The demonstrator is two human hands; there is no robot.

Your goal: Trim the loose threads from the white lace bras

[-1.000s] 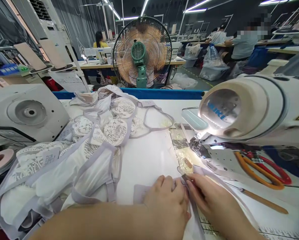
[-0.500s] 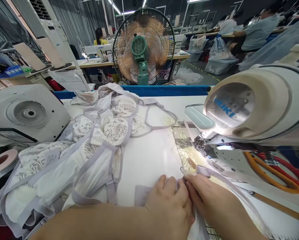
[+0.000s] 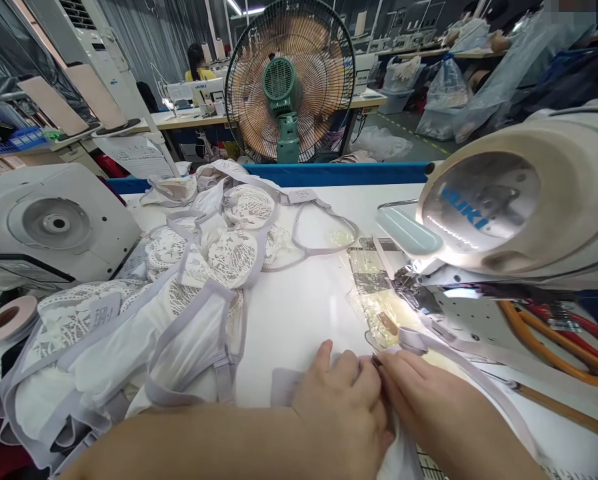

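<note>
Left hand [image 3: 343,403] spread fingers, grip unclear; right hand [image 3: 426,393] pinches fabric [image 3: 401,453] near "JUKI" machine [image 3: 521,193].

L forearm [image 3: 193,437]: bare, runs nearly level L to R along near side of tabletop [image 3: 293,307].
L wrist [image 3: 301,420]: approx. straight, low.
L hand [image 3: 341,407]: palm dn, back up; index reaches fwd twd far edge, other fingers bent, tips partly hidden.
R forearm [image 3: 489,443]: bare, slants fwd-L from near edge side.
R hand [image 3: 423,390]: back up, fingers tog., tips pinched; thumb mostly hidden.
Spacing: fingertips v. close, can't tell if touching; both hands well short of far edge.
</note>
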